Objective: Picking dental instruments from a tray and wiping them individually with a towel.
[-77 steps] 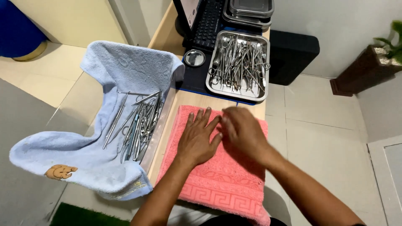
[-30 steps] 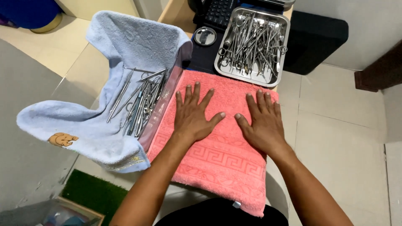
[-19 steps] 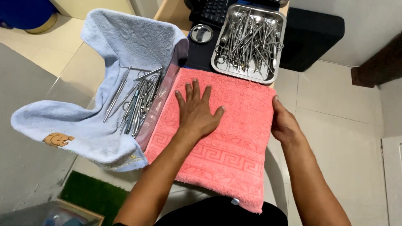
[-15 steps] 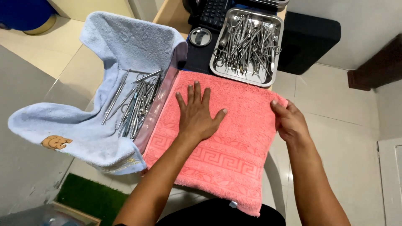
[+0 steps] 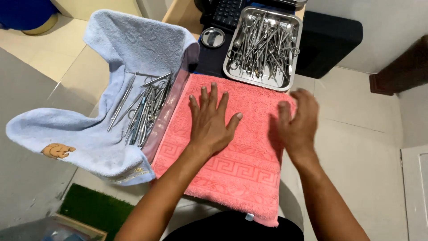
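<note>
A pink towel [image 5: 240, 165] lies spread over the near end of a narrow table. My left hand [image 5: 210, 119] rests flat on its middle with the fingers spread. My right hand [image 5: 298, 121] is blurred with motion over the towel's right edge, fingers apart and holding nothing. To the left, a light blue towel [image 5: 80, 129] drapes over a tray and carries a pile of metal instruments [image 5: 145, 109].
A steel tray [image 5: 264, 47] full of metal instruments stands beyond the pink towel. A small round metal dish [image 5: 212, 37] and a dark keyboard [image 5: 225, 10] lie beside it. Tiled floor [image 5: 356, 147] is to the right, a green mat [image 5: 96, 209] at lower left.
My right hand slid from the towel's middle out to its right edge and is now lifted and moving there. My left hand stayed flat on the towel.
</note>
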